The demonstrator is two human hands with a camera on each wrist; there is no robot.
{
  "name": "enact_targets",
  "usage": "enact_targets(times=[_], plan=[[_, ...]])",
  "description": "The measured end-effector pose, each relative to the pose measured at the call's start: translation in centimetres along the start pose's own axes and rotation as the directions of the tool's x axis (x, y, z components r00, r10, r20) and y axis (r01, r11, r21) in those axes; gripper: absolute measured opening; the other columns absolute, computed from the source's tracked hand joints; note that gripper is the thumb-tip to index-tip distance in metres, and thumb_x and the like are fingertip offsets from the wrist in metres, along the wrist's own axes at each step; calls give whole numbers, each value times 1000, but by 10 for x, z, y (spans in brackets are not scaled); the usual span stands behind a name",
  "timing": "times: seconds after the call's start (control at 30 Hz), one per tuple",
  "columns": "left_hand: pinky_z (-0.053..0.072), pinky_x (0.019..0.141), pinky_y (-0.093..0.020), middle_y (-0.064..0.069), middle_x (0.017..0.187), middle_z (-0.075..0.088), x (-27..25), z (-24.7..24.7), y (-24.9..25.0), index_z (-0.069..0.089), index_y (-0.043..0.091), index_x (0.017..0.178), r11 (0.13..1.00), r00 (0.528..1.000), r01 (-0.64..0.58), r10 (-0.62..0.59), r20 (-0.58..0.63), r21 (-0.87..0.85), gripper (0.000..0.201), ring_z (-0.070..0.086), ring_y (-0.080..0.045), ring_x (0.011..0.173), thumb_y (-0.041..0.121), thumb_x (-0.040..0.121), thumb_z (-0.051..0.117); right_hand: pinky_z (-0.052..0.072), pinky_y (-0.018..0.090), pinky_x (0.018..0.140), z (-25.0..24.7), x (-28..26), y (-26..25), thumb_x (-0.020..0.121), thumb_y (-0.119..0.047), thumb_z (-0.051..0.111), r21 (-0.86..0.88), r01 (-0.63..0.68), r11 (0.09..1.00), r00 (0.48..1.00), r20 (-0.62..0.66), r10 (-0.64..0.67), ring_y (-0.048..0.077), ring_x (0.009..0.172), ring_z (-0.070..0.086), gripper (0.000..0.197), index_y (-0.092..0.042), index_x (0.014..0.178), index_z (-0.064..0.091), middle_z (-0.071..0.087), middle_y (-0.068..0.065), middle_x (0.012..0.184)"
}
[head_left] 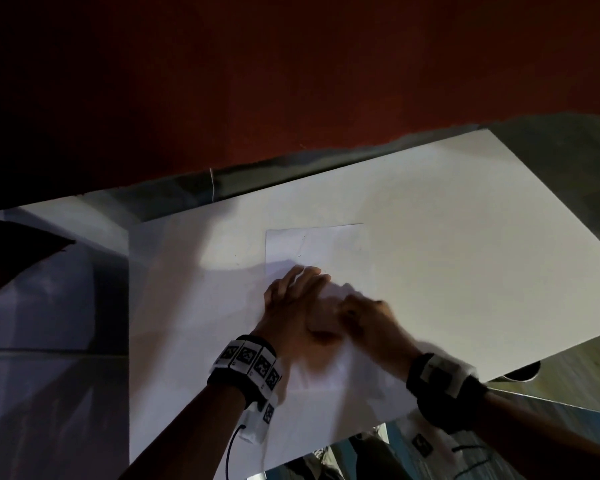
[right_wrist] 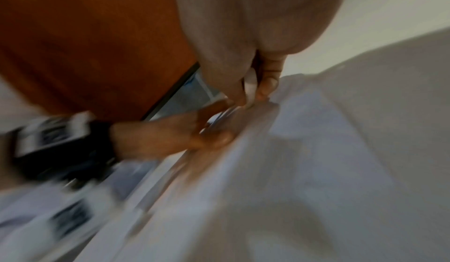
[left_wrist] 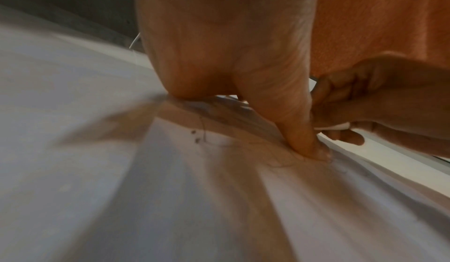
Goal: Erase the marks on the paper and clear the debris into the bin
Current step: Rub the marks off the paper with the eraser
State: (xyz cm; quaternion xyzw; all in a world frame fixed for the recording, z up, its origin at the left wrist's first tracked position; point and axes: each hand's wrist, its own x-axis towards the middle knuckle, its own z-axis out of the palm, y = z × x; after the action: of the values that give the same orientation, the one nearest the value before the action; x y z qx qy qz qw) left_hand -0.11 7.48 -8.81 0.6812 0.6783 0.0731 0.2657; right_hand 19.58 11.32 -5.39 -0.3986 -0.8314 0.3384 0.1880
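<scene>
A white sheet of paper (head_left: pixel 329 247) lies on the white table (head_left: pixel 465 237), with faint pencil marks (left_wrist: pixel 202 133) on it. My left hand (head_left: pixel 298 299) lies flat on the sheet, fingers spread, its thumb (left_wrist: pixel 304 145) pressing the paper down. My right hand (head_left: pixel 364 313), blurred, is just to the right of it and pinches a small white eraser (right_wrist: pixel 250 85) between thumb and fingers, its tip on the paper. The same eraser (left_wrist: pixel 333 126) shows in the left wrist view. Small dark crumbs (left_wrist: pixel 196 137) lie beside the marks. No bin is in view.
A red wall (head_left: pixel 291 81) stands behind the table. A dark red object (head_left: pixel 11 251) sits at the far left over a pale surface. The table's right front edge (head_left: pixel 551 355) drops to a grey floor.
</scene>
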Motion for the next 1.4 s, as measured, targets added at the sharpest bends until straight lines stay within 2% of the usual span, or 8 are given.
enact_targets(times=[0.23, 0.37, 0.43, 0.57, 0.9, 1.03, 1.17, 1.4], plan=[[18, 120, -34, 13, 158, 20, 3, -7, 11, 20, 40, 154, 999, 999, 40, -40, 19, -7, 105, 14, -14, 151, 65, 66, 72, 40, 23, 68, -2, 11, 2, 95, -14, 55, 35, -73, 997, 997, -15, 74, 6, 77, 61, 15, -16, 82, 62, 68, -6, 85], [23, 123, -44, 19, 156, 19, 6, 0, 5, 18, 46, 152, 999, 999, 34, -34, -4, 23, 108, 16, -17, 153, 69, 56, 61, 46, 32, 70, -9, 17, 11, 92, -13, 59, -57, -30, 998, 998, 45, 32, 18, 77, 61, 8, -16, 86, 63, 65, -1, 86], [13, 124, -40, 21, 159, 10, 6, -2, 5, 13, 44, 155, 999, 1000, 16, -17, 17, 34, 112, 4, -15, 155, 70, 58, 61, 44, 32, 64, -13, 21, 11, 93, -14, 59, 9, -80, 997, 991, -106, 81, 17, 70, 61, 12, -16, 81, 59, 64, -4, 78], [15, 124, -34, 23, 155, 13, 5, -1, 4, 8, 47, 154, 999, 999, 34, -34, 10, -25, 113, 7, -13, 155, 74, 59, 63, 41, 26, 63, -3, 9, 0, 91, -13, 59, -50, 70, 996, 995, 71, -67, 11, 67, 52, 13, -18, 79, 59, 57, -9, 79], [-8, 120, -34, 20, 167, -8, -3, -8, 4, 10, 41, 161, 1000, 1000, -15, 15, 25, -15, 113, -19, -7, 153, 67, 73, 76, 48, 27, 72, -27, 10, 24, 89, -16, 63, -91, 7, 996, 999, -38, -11, 25, 88, 69, 5, -15, 93, 66, 72, 0, 95], [1, 124, -45, 12, 168, -6, -3, -21, 26, 8, 36, 161, 997, 996, 53, -57, 70, 58, 117, -15, -13, 155, 71, 70, 72, 41, 32, 56, -23, 13, 24, 87, -21, 63, -25, -147, 989, 978, -153, 141, 32, 70, 55, 16, -13, 81, 50, 67, 2, 71], [13, 113, -42, 5, 152, 15, 2, -29, 52, 26, 34, 148, 993, 989, 116, -117, 86, 17, 106, 1, -20, 150, 77, 56, 57, 44, 14, 61, -30, 12, 26, 90, -27, 66, 31, -194, 980, 971, -135, 197, 25, 69, 58, 18, -9, 87, 63, 64, -3, 70], [14, 112, -54, -1, 157, 11, 10, 2, 55, 19, 52, 145, 982, 988, 147, -139, -72, 117, 98, -2, -31, 149, 72, 61, 64, 48, 26, 77, -45, 16, 22, 82, -20, 67, -133, -28, 991, 988, -151, 8, 23, 83, 61, 24, -19, 104, 75, 70, 3, 95]])
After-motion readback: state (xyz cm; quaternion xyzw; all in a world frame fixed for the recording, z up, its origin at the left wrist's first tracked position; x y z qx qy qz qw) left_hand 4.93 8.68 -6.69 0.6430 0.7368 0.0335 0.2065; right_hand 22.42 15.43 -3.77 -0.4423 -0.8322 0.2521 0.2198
